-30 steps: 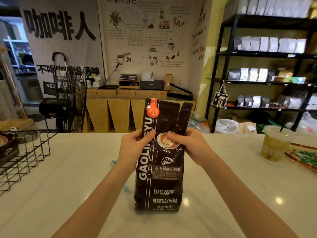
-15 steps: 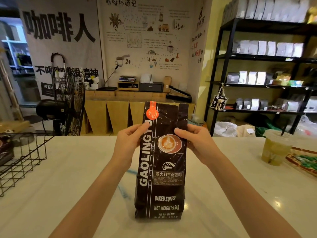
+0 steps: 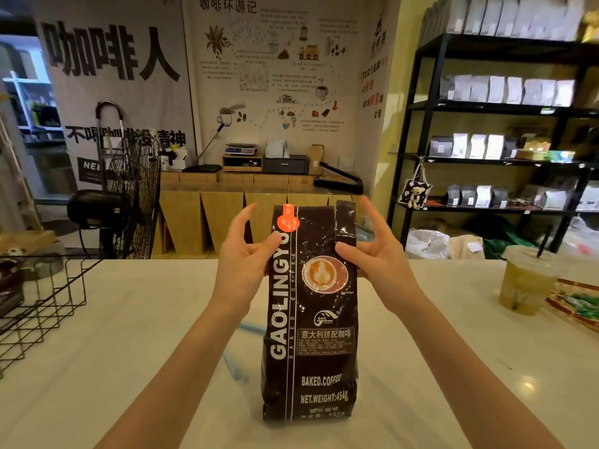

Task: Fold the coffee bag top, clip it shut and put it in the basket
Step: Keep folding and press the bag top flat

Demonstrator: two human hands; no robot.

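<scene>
As before, fingers looser; bag upright

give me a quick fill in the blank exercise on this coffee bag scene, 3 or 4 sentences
1. The coffee bag stands ____ on the white counter.
2. The left hand and right hand press on the bag with their ____, the other fingers spread.
3. The wire basket sits at the counter's ____ edge.
4. The plastic cup on the right holds a ____ drink.

Missing words: upright; thumbs; left; yellow-green
</scene>
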